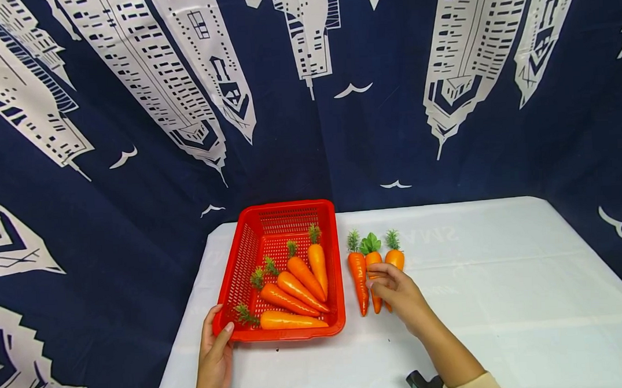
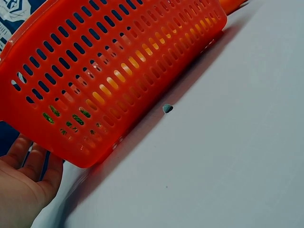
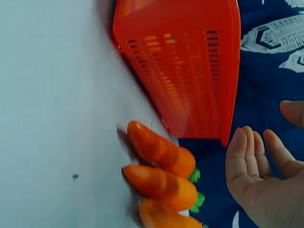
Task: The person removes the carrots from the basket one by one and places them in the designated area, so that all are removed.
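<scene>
A red perforated plastic basket stands on the table with several orange carrots, green tops attached, lying inside. My left hand grips its near left corner, thumb over the rim and fingers on the outer wall. To the basket's right, three more carrots lie side by side: a left one, a middle one with leafier green, and a right one. Over the middle and right ones hovers my right hand, partly covering them. In the right wrist view its thumb and fingers are spread, holding nothing.
The white-covered table extends to the right of the carrots. Behind it hangs a dark blue cloth with white building prints. A small dark speck lies before the basket. A black device shows near my right sleeve.
</scene>
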`<action>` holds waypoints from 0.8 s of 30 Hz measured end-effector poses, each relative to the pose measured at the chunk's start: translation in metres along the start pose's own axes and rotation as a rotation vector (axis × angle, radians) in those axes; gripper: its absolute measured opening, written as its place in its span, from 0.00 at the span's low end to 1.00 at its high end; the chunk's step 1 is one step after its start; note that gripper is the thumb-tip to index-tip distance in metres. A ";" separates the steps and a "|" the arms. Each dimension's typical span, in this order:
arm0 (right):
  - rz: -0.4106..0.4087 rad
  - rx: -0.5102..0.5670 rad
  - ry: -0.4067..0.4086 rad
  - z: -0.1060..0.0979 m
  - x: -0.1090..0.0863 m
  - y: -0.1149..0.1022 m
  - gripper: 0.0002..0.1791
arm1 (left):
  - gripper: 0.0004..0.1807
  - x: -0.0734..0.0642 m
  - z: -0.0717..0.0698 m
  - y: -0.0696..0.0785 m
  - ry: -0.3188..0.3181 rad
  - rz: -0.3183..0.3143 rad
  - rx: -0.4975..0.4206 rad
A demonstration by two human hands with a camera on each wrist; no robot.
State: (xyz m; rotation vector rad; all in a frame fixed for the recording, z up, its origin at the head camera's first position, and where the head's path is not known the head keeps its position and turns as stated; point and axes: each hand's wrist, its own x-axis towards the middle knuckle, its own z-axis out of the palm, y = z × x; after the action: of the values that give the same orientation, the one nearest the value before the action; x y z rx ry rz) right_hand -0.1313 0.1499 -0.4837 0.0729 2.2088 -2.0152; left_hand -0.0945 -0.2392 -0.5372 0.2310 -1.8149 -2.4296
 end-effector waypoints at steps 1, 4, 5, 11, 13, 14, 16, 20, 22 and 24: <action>-0.003 0.004 -0.012 0.002 -0.001 -0.001 0.23 | 0.30 0.000 0.000 0.000 -0.001 0.002 -0.002; -0.028 0.009 -0.054 0.007 -0.003 -0.004 0.24 | 0.29 0.000 0.000 0.000 -0.012 0.014 -0.006; -0.036 0.004 -0.062 0.008 -0.003 -0.005 0.23 | 0.29 0.000 0.000 0.000 -0.016 0.019 -0.006; -0.064 -0.002 -0.102 0.017 -0.009 -0.012 0.24 | 0.29 0.000 -0.001 -0.001 -0.018 0.029 -0.010; -0.069 0.004 -0.109 0.019 -0.009 -0.014 0.22 | 0.29 0.000 0.000 -0.001 -0.014 0.024 -0.012; -0.071 0.008 -0.113 0.020 -0.010 -0.015 0.22 | 0.29 0.000 0.000 -0.001 -0.012 0.020 -0.013; -0.084 0.016 -0.127 0.023 -0.010 -0.016 0.21 | 0.29 0.000 0.000 0.000 -0.010 0.016 -0.013; -0.120 0.025 -0.166 0.028 -0.010 -0.017 0.22 | 0.29 0.000 0.000 -0.001 -0.009 0.018 -0.012; -0.138 0.032 -0.193 0.030 -0.011 -0.018 0.23 | 0.29 0.000 -0.001 -0.001 -0.012 0.022 -0.014; -0.160 0.044 -0.223 0.033 -0.011 -0.019 0.24 | 0.29 0.000 -0.001 -0.001 -0.020 0.029 -0.013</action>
State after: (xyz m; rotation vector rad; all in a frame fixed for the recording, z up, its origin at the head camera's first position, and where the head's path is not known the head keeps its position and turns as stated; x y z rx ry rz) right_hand -0.1205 0.1163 -0.4666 -0.3180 2.0906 -2.0382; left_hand -0.0943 -0.2399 -0.5383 0.1785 -1.7964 -2.4325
